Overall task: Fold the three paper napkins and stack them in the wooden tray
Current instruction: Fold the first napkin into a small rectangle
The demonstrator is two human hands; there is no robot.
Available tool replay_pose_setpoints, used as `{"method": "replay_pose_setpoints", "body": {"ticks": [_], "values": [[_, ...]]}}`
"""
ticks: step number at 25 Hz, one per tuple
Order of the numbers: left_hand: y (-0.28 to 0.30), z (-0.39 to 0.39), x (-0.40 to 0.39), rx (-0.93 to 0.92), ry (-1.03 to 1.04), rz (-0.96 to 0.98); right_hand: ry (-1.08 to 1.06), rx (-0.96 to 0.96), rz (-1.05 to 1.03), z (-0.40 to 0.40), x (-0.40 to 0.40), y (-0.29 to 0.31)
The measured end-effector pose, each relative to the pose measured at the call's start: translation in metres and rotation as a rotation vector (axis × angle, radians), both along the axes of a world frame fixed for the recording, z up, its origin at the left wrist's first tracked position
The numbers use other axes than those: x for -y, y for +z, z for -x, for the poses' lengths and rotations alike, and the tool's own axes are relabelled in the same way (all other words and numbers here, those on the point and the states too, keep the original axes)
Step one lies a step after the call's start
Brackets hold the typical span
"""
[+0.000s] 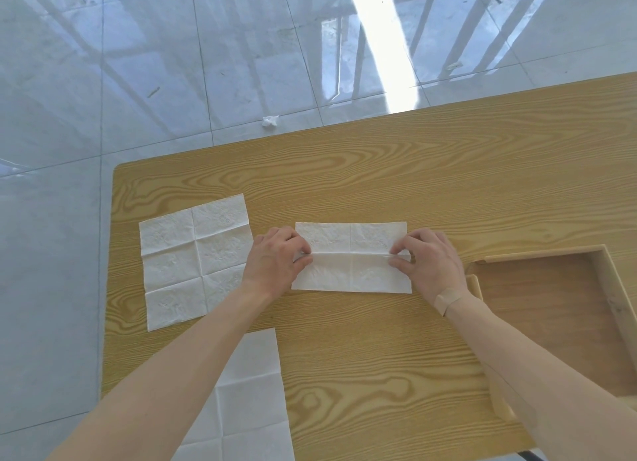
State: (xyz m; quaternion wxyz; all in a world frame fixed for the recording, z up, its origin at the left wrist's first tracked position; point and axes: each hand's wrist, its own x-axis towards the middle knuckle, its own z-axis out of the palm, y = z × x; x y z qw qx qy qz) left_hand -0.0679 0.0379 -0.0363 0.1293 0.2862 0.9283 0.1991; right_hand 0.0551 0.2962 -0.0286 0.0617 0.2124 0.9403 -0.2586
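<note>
Three napkins on the bench (379,171), all white paper, none in the tray. Going left to right:

Unfolded napkin (196,260) lies flat near the bench's left edge, creased into a grid, tilted slightly. A faint embossed mark shows in its upper right panel; too small to read.

Second open napkin (248,398) lies at about 5 o'clock from the first, near the bench's front edge, partly hidden under the left forearm.

Left hand (275,260) rests on the left end of the middle napkin (351,257), fingers (303,254) close together, pinching the paper at the centre fold line.

Middle napkin is a long strip lying crosswise, a raised crease running along its length between the two hands.

Right hand (427,260) is on the strip's right end, fingers narrow, pinching the same crease. A tan adhesive plaster (446,300) sits at the right wrist.

Wooden tray (599,281) stands at 3 o'clock from the strip, just beside the right wrist, interior bare. The right forearm crosses its near left corner.

Off the bench, at 12 o'clock, one crumpled white scrap (270,120) lies on the glossy tiled floor (138,81).

No legible writing anywhere.
</note>
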Motion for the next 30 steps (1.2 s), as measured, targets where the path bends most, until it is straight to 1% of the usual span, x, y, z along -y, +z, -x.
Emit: {"method": "replay_pose_setpoints", "body": {"ticks": [6,10,13,16,19,21,26,30], "values": [[0.006,-0.002,-0.002,-0.007,0.005,-0.044,-0.006,0.009,0.028,-0.003,0.002,0.006],[0.019,-0.012,0.003,0.007,0.042,-0.151,-0.053,-0.034,0.122,-0.012,0.005,0.022],[0.029,-0.024,0.006,0.048,0.051,-0.225,-0.109,-0.031,0.188,-0.024,0.009,0.035],[0.038,-0.031,0.009,0.139,0.082,-0.309,-0.129,-0.046,0.292,-0.036,0.009,0.043],[0.041,-0.031,0.012,0.326,0.18,-0.408,-0.173,-0.058,0.461,-0.041,0.005,0.045],[0.038,-0.028,0.011,0.43,0.234,-0.424,-0.217,-0.047,0.551,-0.041,0.003,0.043],[0.029,-0.019,0.01,0.579,0.245,-0.393,-0.198,-0.003,0.557,-0.036,0.003,0.037],[0.031,-0.006,0.009,0.597,0.232,-0.377,-0.213,0.008,0.567,-0.027,-0.003,0.037]]}}
